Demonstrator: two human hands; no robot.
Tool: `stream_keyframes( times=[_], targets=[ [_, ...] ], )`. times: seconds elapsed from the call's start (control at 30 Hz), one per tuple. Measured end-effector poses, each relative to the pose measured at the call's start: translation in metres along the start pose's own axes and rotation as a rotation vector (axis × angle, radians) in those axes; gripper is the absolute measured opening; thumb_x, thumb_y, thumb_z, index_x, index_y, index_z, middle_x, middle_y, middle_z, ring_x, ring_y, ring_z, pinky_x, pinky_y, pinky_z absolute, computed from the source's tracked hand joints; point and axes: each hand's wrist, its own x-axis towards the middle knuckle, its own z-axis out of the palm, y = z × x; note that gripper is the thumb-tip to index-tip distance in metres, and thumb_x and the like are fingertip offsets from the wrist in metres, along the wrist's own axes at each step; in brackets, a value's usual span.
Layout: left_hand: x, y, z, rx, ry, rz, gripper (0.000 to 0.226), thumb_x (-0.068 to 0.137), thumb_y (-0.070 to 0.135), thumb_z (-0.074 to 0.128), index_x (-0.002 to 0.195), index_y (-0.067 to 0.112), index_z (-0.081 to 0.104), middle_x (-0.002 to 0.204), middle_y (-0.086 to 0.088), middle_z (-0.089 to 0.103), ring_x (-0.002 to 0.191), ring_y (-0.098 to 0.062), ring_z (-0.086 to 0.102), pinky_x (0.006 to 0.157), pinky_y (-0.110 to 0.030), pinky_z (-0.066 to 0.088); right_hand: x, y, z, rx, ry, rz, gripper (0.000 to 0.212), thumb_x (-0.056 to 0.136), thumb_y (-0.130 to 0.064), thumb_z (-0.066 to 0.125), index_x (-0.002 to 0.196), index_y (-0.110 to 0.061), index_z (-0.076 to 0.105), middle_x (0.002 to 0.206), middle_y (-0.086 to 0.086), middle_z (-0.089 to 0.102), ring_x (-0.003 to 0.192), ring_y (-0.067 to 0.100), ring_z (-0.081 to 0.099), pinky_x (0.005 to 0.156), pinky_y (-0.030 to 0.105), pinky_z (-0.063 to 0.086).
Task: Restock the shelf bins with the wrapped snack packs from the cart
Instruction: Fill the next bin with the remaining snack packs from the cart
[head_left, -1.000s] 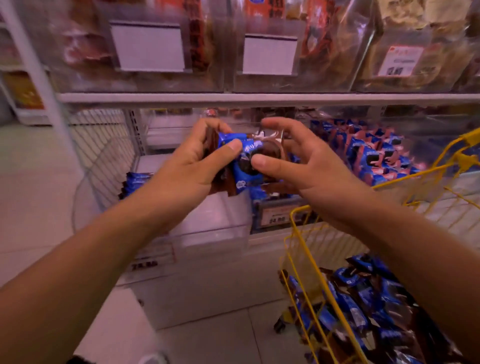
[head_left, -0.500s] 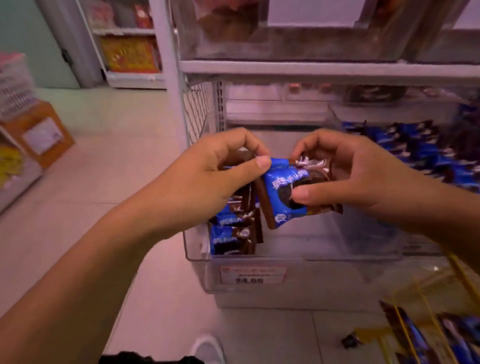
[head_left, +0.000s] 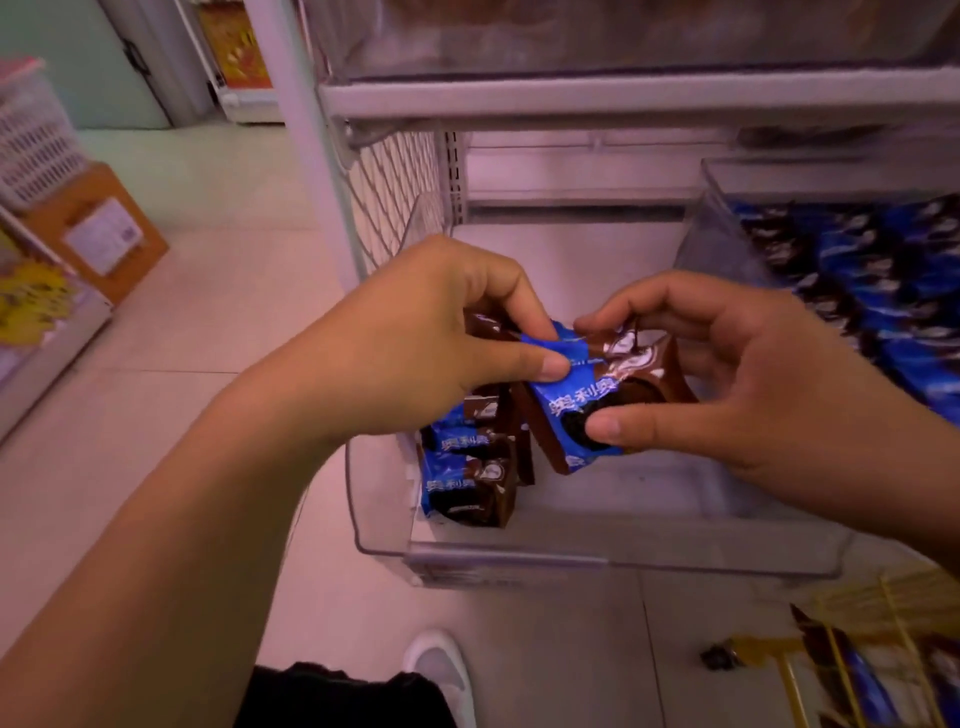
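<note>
Blue-and-brown wrapper: a snack pack (head_left: 582, 410) is held between both hands above the clear bin (head_left: 623, 561).
Left hand (head_left: 415, 343) fingers: thumb (head_left: 535, 364) and forefinger pinch the pack's upper left edge.
Right hand (head_left: 737, 379) fingers: thumb (head_left: 623, 428) presses the pack's front, the curled fingers close behind its top; the grip is a pinch.
Packs already placed: a short row (head_left: 467, 467) stands on edge at the bin's left end, just below the held pack; the rest of the bin floor shows bare.
Step in hand: judged to be placing one pack into the row; restocking is at an early stage for this bin.
Next move: calls for lowering the pack upright against the row's right side, then releasing both pinches.
Neighbouring bin (head_left: 857, 291): full of similar blue packs, to the right.
Cart (head_left: 852, 670): yellow wire, lower right, more packs inside.
Writing: white Chinese characters on the blue panel; a dark sandwich biscuit is pictured. Price label on the bin front is too blurred to read.
</note>
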Motion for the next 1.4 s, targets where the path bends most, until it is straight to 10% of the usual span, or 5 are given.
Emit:
stream_keyframes(
  times=[0.23,0.43,0.9,1.1,1.4],
  targets=[
    [0.010,-0.003,0.004,0.046,0.081,-0.110,0.017,0.074,0.028,0.082,0.089,0.025,0.076,0.081,0.006,0.077,0.081,-0.010,0.074,0.073,-0.036,0.062,-0.004,-0.005,0.007,-0.216,0.185,0.055,0.050,0.051,-0.046,0.082,0.098,-0.037,0.065,0.095,-0.019,0.070,0.086,0.001,0.070,0.074,0.018,0.057],
    [0.003,0.000,-0.008,0.506,0.063,-0.051,0.018,0.077,0.024,0.079,0.076,0.039,0.070,0.079,0.025,0.065,0.081,0.013,0.060,0.060,0.004,0.039,0.006,0.002,0.019,0.041,-0.258,0.270,0.034,0.070,-0.020,0.087,0.101,-0.022,0.073,0.088,0.006,0.076,0.082,0.028,0.073,0.069,0.039,0.063],
    [0.004,-0.009,-0.006,0.580,0.056,0.045,0.018,0.080,0.017,0.080,0.085,0.029,0.068,0.083,0.011,0.069,0.081,-0.006,0.064,0.075,-0.026,0.054,0.025,0.014,0.069,-0.147,-0.493,0.171,0.038,0.094,-0.047,0.059,0.094,-0.013,0.075,0.087,0.013,0.066,0.085,0.026,0.063,0.083,0.047,0.050],
    [0.006,-0.012,-0.004,0.593,0.044,0.045,0.018,0.079,0.018,0.080,0.085,0.029,0.068,0.084,0.011,0.068,0.080,-0.007,0.062,0.077,-0.032,0.055,0.022,0.019,0.048,-0.188,-0.520,0.371,0.041,0.078,-0.022,0.083,0.112,-0.042,0.073,0.093,-0.018,0.068,0.076,0.001,0.067,0.066,0.015,0.051],
    [0.006,-0.014,-0.002,0.598,0.044,0.046,0.018,0.078,0.019,0.081,0.083,0.029,0.068,0.081,0.009,0.069,0.072,-0.002,0.060,0.071,-0.032,0.055,0.027,0.015,0.069,-0.280,-0.405,0.496,0.027,0.071,-0.038,0.087,0.089,-0.022,0.075,0.086,-0.003,0.072,0.077,0.014,0.069,0.074,0.032,0.060]
  ],
)
